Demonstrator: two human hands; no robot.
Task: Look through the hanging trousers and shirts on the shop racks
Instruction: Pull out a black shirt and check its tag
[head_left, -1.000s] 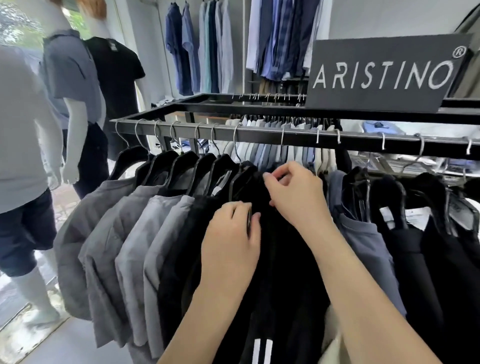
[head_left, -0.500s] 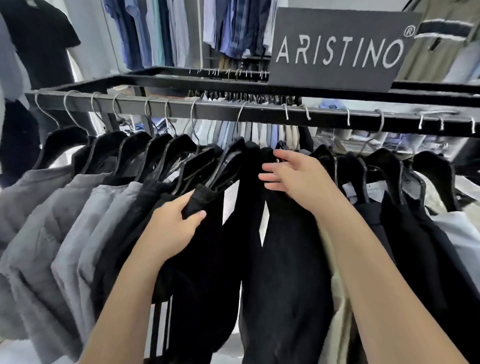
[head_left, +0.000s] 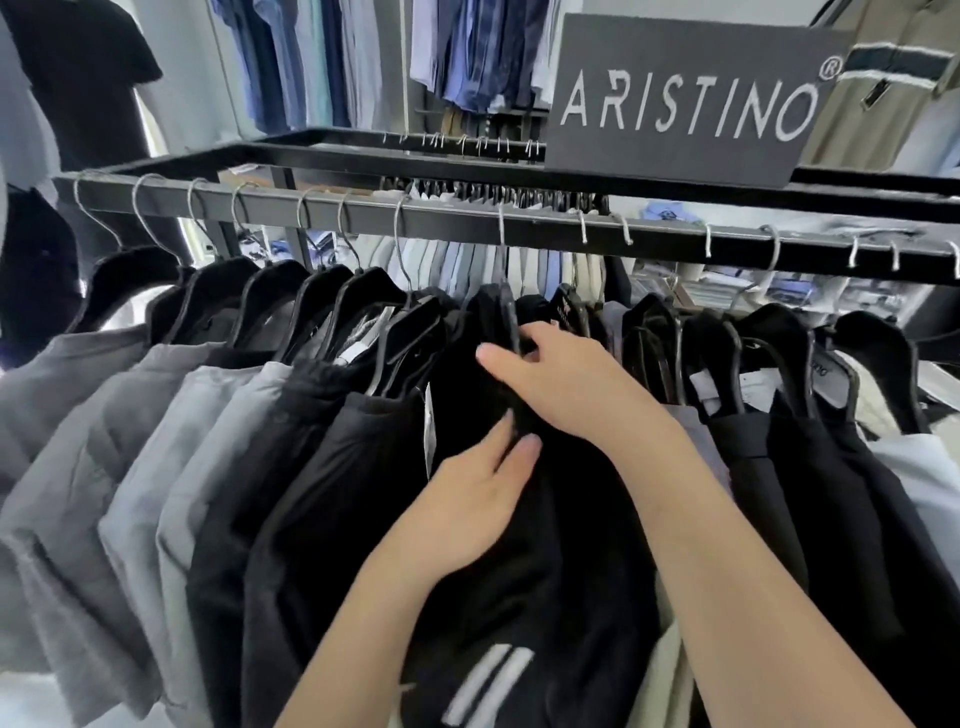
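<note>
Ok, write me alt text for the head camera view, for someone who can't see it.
Two bare hands sort through black garments hanging on a black shop rack: the left hand lies flat on the cloth and the right hand reaches to a black hanger. Grey garments hang to the left, and an ARISTINO sign stands above.

Grey shirts (head_left: 156, 441), black trousers (head_left: 519, 597) (pale stripes).

Grey and black trousers (head_left: 218, 467) on black hangers — packed along rail (head_left: 467, 221)
</note>
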